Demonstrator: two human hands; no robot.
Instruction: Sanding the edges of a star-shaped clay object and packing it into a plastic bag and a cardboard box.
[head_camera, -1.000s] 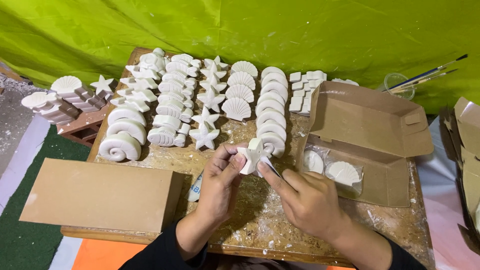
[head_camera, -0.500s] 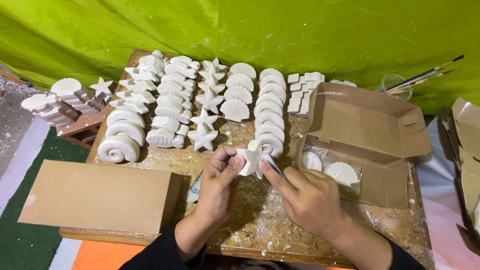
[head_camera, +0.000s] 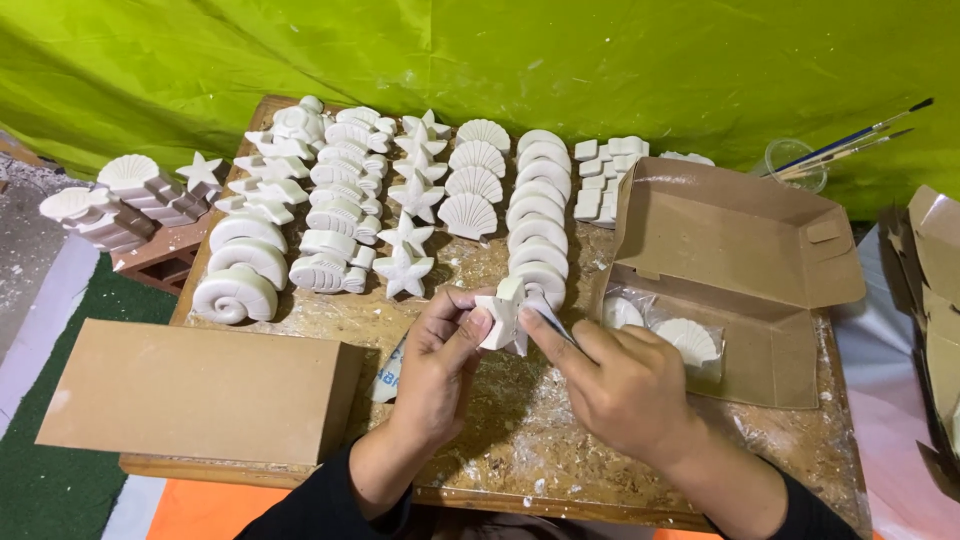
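Head view: left hand (head_camera: 440, 355), right hand (head_camera: 620, 385) both pinching white plaster piece (head_camera: 503, 318) between them.

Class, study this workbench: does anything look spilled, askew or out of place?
White dust and flecks are scattered over the wooden board, thickest near the open box. The plaster casts stand in tidy rows. Both hands, left hand and right hand, hold one white piece. Nothing looks broken.
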